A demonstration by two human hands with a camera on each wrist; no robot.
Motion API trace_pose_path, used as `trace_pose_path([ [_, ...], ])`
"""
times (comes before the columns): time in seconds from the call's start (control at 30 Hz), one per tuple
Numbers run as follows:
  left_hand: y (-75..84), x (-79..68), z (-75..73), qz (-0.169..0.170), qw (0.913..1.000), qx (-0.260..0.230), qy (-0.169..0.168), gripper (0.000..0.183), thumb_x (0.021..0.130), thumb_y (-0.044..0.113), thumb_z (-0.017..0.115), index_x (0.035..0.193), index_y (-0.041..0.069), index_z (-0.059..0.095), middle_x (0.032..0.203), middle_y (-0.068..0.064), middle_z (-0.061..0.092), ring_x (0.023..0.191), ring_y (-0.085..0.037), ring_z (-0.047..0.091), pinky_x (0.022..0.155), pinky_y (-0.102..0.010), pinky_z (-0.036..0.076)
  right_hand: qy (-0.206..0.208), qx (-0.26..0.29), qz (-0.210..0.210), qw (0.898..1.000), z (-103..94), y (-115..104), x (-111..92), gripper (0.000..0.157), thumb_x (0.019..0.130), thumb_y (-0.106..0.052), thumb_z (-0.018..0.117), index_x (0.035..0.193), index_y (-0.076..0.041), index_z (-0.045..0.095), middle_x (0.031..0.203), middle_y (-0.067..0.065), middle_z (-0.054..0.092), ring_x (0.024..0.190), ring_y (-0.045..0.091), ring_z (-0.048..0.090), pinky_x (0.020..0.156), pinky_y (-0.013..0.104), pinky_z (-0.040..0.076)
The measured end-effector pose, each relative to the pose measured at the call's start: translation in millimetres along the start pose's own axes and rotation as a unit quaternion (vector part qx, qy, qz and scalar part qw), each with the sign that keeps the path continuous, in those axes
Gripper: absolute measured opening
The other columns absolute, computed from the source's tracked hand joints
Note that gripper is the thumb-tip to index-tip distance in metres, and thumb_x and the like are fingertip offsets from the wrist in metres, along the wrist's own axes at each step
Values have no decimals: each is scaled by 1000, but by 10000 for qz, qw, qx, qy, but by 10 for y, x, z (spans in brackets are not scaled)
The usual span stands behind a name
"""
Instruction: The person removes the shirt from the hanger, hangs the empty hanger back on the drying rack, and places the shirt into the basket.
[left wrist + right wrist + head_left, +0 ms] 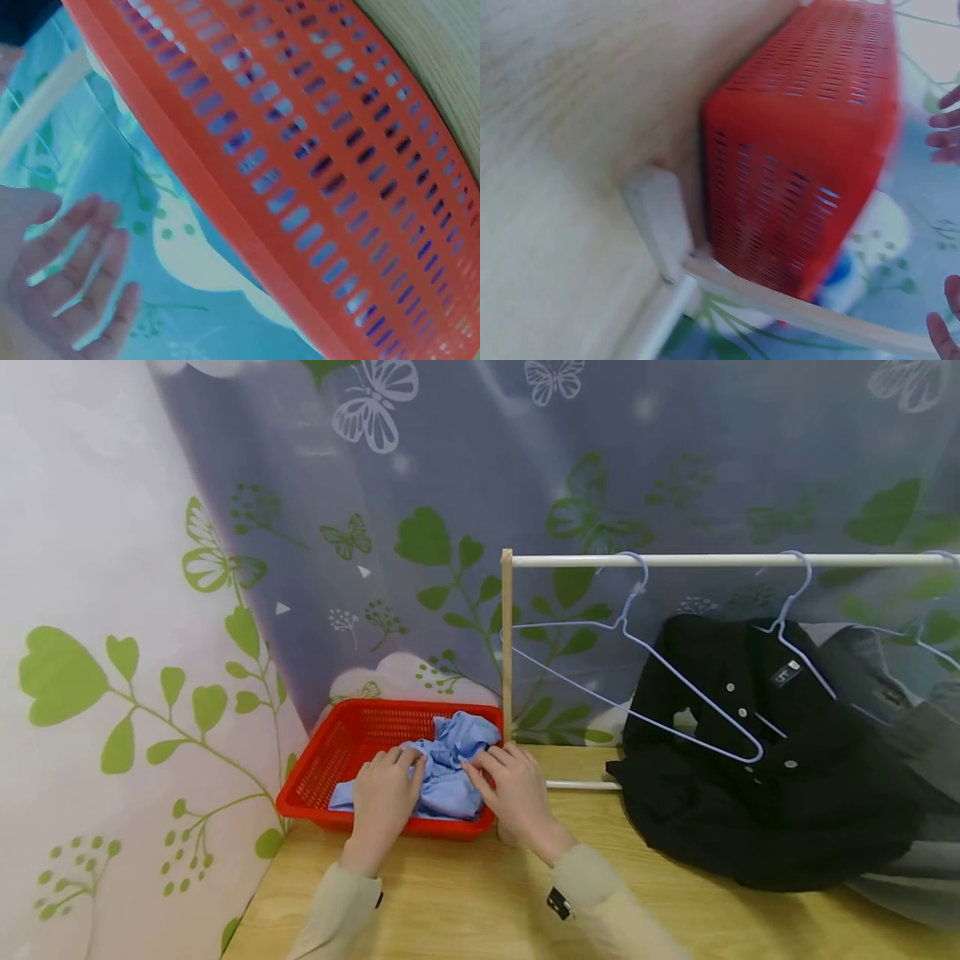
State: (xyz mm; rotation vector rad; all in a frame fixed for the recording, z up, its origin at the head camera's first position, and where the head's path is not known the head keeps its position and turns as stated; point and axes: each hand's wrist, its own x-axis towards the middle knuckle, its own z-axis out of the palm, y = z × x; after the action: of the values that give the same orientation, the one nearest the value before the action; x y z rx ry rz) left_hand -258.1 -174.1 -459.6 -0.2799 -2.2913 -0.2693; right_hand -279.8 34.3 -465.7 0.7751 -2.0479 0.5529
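Note:
A crumpled light blue garment [450, 785] lies in the red plastic basket [318, 814], mostly toward its right side. Over the front of the basket is my left hand [384, 793], its fingers bent above the cloth in the head view. The left wrist view shows that hand [67, 277] beyond the rim with fingers spread and nothing between them. My right hand [513, 789] hovers by the basket's right end, fingers loosely bent and thumb pointing toward the garment. Parts of the garment are hidden behind the hands.
Right of the basket stands a rack with a wooden post [507, 652] and white rail [720, 561]. Light blue hangers [675, 681] hang from it. A black buttoned garment [705, 827] and grey clothing [922, 735] are behind and below them. A wooden table [465, 893] lies beneath.

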Motion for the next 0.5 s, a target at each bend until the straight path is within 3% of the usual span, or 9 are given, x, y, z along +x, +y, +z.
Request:
trace_pose_path([
  [0.2,191,-15,-88,647,9974,-176,254,15,90,22,77,82,10,75,75,-5,71,60,-24,62,46,-31,49,224,-193,-344,9990,-417,-12,36,24,89,-32,76,75,-15,67,75,-2,67,72,20,59,66,31,52],
  [0.5,448,56,-169,1000,9942,-351,182,17,93,25,73,84,11,76,76,-4,72,63,-21,64,50,-30,53,124,-563,-187,9982,-878,140,-93,31,100,-39,62,80,-16,68,80,-1,69,77,22,63,69,36,55],
])
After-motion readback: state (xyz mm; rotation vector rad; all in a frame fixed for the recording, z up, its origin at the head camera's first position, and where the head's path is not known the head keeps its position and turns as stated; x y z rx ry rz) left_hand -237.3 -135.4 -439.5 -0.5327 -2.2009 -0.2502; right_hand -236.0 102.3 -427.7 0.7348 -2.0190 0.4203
